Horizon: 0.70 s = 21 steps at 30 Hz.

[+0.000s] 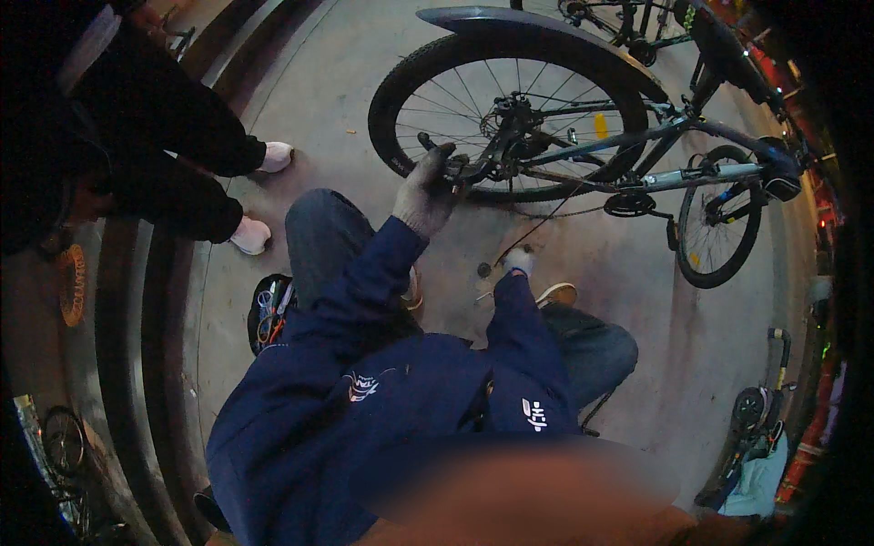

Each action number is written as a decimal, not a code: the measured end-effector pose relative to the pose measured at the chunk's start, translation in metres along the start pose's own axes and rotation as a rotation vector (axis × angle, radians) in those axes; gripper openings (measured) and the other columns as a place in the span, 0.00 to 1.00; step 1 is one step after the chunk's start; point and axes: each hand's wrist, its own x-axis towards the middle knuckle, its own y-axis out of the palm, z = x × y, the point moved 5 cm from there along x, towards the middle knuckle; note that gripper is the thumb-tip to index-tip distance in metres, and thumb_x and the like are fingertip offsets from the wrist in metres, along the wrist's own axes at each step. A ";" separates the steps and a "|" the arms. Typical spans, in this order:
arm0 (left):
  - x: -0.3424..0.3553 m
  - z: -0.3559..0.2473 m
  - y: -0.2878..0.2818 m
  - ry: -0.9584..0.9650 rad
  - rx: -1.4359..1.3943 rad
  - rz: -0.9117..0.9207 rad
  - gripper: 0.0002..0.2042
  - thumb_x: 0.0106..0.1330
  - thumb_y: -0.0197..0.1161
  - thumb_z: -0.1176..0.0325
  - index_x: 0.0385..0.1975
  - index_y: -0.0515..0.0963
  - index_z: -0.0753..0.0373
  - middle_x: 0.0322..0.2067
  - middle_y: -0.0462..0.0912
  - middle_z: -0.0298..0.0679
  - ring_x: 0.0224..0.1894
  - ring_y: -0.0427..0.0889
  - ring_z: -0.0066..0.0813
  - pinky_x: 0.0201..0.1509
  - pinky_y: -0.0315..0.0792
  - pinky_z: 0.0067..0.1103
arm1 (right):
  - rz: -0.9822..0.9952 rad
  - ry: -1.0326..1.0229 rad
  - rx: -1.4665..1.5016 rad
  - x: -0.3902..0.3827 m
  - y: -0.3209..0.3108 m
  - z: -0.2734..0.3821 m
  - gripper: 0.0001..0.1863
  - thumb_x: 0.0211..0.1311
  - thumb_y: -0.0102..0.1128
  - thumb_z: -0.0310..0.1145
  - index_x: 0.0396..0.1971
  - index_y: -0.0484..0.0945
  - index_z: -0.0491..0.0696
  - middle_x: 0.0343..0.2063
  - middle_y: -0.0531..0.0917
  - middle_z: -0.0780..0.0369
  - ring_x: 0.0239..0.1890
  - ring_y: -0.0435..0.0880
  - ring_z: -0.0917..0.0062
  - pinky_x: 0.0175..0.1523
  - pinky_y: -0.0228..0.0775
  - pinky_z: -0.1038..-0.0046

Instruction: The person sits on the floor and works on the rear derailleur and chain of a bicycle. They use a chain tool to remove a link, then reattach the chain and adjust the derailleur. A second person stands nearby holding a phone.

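A bicycle (583, 150) stands in front of me, its rear wheel (387, 136) with the black tyre nearest my left side. My left hand (426, 193), in a grey glove with dark fingers, is raised at the gear parts (501, 155) by the rear hub. Its fingers are curled, but what they grip is hidden against the dark parts. Lower and to the right, my right hand (519, 260), also gloved, is closed low over the floor beside the end of a thin dark cable (543, 221). That cable runs down from the bicycle frame. The chain (564, 216) hangs under the frame.
A person in dark trousers (168, 114) and light shoes stands at the left, beside curved steps (146, 300). A dark pouch of tools (271, 314) lies by my left knee. Another bicycle (642, 45) is at the back; a folded scooter-like thing (756, 409) lies at the right.
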 end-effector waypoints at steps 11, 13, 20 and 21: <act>-0.002 -0.053 0.044 0.219 0.739 0.144 0.25 0.72 0.64 0.67 0.67 0.70 0.67 0.49 0.84 0.42 0.51 0.85 0.32 0.57 0.79 0.29 | 0.827 -1.097 -0.202 -0.164 0.010 0.230 0.17 0.60 0.75 0.30 0.47 0.85 0.42 0.41 0.89 0.57 0.43 0.87 0.73 0.51 0.79 0.69; -0.005 -0.054 0.049 0.243 0.773 0.160 0.24 0.72 0.64 0.70 0.67 0.71 0.67 0.49 0.85 0.41 0.50 0.85 0.29 0.55 0.79 0.27 | 0.979 -1.254 -0.466 -0.211 0.019 0.239 0.17 0.56 0.76 0.27 0.47 0.86 0.43 0.40 0.90 0.59 0.42 0.87 0.75 0.51 0.79 0.72; -0.010 -0.054 0.046 0.301 0.805 0.199 0.23 0.72 0.64 0.74 0.66 0.72 0.67 0.52 0.85 0.42 0.53 0.84 0.31 0.61 0.78 0.28 | 0.857 -1.163 -0.648 -0.230 0.020 0.240 0.17 0.53 0.79 0.39 0.40 0.87 0.47 0.35 0.88 0.54 0.38 0.89 0.62 0.44 0.80 0.64; -0.008 -0.051 0.042 0.254 0.792 0.159 0.23 0.72 0.64 0.74 0.66 0.72 0.67 0.52 0.85 0.42 0.53 0.84 0.31 0.61 0.78 0.28 | 0.855 -1.204 -0.542 -0.232 0.020 0.238 0.16 0.53 0.79 0.35 0.41 0.87 0.46 0.35 0.89 0.55 0.38 0.90 0.64 0.45 0.80 0.66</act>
